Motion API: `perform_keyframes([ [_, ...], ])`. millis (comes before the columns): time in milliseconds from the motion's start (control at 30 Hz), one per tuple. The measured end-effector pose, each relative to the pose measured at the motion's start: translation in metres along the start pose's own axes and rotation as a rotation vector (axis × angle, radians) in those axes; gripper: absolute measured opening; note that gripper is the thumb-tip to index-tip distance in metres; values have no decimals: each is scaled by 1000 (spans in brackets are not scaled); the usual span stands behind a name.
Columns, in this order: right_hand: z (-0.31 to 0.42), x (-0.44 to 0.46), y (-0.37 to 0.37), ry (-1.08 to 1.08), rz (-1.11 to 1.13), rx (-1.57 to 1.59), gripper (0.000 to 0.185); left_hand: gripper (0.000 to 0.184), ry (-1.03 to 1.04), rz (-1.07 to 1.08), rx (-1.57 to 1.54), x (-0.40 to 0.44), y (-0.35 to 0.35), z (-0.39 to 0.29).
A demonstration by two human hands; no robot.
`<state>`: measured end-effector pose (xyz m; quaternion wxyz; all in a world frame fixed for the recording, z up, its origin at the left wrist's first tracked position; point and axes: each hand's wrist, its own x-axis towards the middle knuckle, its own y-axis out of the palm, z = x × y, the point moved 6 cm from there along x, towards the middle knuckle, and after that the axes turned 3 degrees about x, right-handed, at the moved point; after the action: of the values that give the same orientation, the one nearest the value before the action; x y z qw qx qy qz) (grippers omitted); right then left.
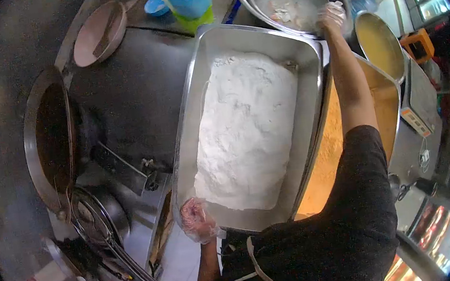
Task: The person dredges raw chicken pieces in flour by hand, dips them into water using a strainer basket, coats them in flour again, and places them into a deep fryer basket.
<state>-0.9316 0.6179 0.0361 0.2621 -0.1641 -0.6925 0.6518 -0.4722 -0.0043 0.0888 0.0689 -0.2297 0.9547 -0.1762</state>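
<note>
A deep steel pan [190, 116] holds a wide bed of white powder [248, 126]. My left hand [198, 220], in a clear plastic glove, is at the pan's near left corner with its fingers curled; what they hold, if anything, is hidden. Stretched far forward, my right hand [332, 16] is closed at the right rim of a steel bowl [309, 0]. White stuff covers its fingers, and I cannot make out what is in them. Inside that bowl, cloudy liquid and pale pieces [287, 12] show.
An orange-powder tray [325, 153] adjoins the pan's right side. Beyond it stand a bowl of yellow liquid [379, 45] and a scale [419, 97]. To the left are a large wok [34, 141], a pink pan [102, 35] and a strainer [91, 216]. Blue-lidded tubs [188, 2] stand behind.
</note>
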Motion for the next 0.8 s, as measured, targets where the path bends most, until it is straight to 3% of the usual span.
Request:
perform_keyframes([
  [67,-4,-13,-6,58,-13,30,19,35,-6,33,-51,-1,2,8],
  [167,-9,-17,-2,102,26,238,21,51,36,-39,72,0,-5,25],
  [233,1,5,19,105,59,411,24,53,166,-27,-153,2,0,14],
  [267,1,25,53,268,45,241,24,50,-107,-43,-143,0,2,15],
  [300,-1,35,67,427,32,69,24,50,-92,-45,-145,0,2,14],
  [367,-13,-38,-10,805,-210,641,22,39,101,69,-310,0,2,3],
  [400,-7,-25,-18,421,-329,451,21,39,117,60,-309,1,3,2],
  [467,17,-29,-32,33,-445,253,23,47,-83,-83,-123,-1,0,16],
  [533,27,-55,-63,67,-729,-47,22,44,-12,-83,-147,1,0,21],
  [600,22,-61,-76,135,-527,40,15,41,55,-61,-173,0,1,22],
  [633,20,-63,-78,173,-427,78,22,40,105,-39,-173,0,1,21],
  [667,21,-79,-102,115,-752,68,20,39,141,-11,-175,1,-1,23],
  [700,21,-92,-115,98,-918,50,19,39,176,17,-179,2,-3,24],
  [733,22,-105,-126,82,-1085,29,18,40,69,75,-210,3,-6,37],
  [800,34,-99,-136,150,-880,-505,23,41,-23,168,-252,4,-13,56],
])
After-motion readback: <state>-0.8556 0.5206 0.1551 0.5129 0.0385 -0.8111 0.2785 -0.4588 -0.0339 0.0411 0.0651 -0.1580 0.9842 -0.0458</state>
